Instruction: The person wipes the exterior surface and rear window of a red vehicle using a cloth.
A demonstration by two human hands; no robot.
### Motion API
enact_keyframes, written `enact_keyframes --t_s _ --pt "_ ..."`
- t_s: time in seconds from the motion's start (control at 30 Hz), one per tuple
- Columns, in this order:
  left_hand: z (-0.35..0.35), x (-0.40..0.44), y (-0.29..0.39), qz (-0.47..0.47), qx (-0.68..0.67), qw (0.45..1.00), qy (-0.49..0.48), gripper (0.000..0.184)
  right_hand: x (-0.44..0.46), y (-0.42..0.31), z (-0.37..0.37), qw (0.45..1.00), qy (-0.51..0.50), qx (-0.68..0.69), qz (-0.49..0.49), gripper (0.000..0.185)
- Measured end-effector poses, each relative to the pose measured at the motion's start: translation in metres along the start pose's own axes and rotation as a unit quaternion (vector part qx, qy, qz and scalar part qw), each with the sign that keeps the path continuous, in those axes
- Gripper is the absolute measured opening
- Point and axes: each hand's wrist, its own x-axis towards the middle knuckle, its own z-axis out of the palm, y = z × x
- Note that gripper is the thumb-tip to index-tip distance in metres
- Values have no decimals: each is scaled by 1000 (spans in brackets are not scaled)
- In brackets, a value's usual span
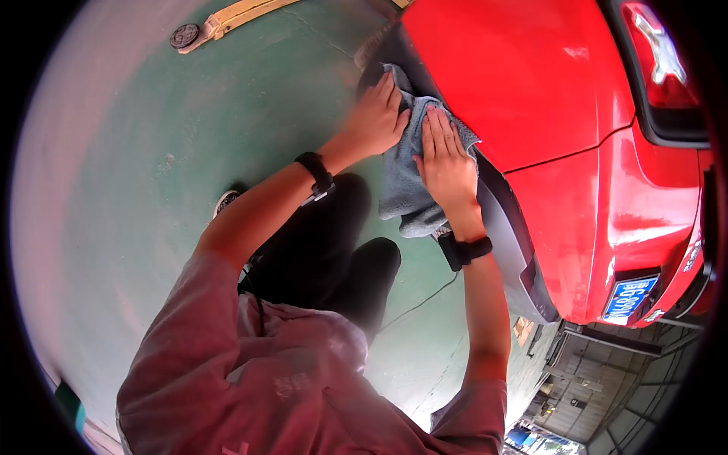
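Observation:
A grey-blue microfiber towel [409,186] lies against the dark lower trim [497,201] of a red car [516,91], and its lower end hangs loose. My right hand [449,163] rests flat on the towel with its fingers stretched out towards the car. Farther up the trim, my left hand [377,114] also lies on the towel, fingers extended and thumb apart. Both palms face down, so the undersides of the hands are hidden. Black bands circle both wrists.
A yellow metal lift arm [243,17] with a round black pad [184,36] reaches over the green floor [189,136]. The car's tail light [658,57] and blue licence plate [631,298] are at the right. A thin cable [421,302] appears near my knees.

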Motion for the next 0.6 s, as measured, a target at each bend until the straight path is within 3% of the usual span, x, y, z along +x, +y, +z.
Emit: enact_keyframes --t_s 0.23,0.27,0.37,0.4,0.5,0.6 --pt "25 48 -50 -9 -22 998 58 57 72 -1 35 999 24 -31 -14 67" --pt "42 52 -59 -19 -36 995 91 57 80 -5 34 999 9 -53 0 60" --pt "74 54 -57 -103 -145 970 167 48 105 -1 66 996 40 -83 7 55" --pt "50 52 -41 -212 -277 923 162 37 115 0 76 995 38 -92 3 56" --pt "47 36 -42 -247 -342 892 160 30 146 1 95 989 33 -145 0 62" --pt "36 25 -34 -282 -331 888 147 33 179 3 97 990 -46 -125 34 67"
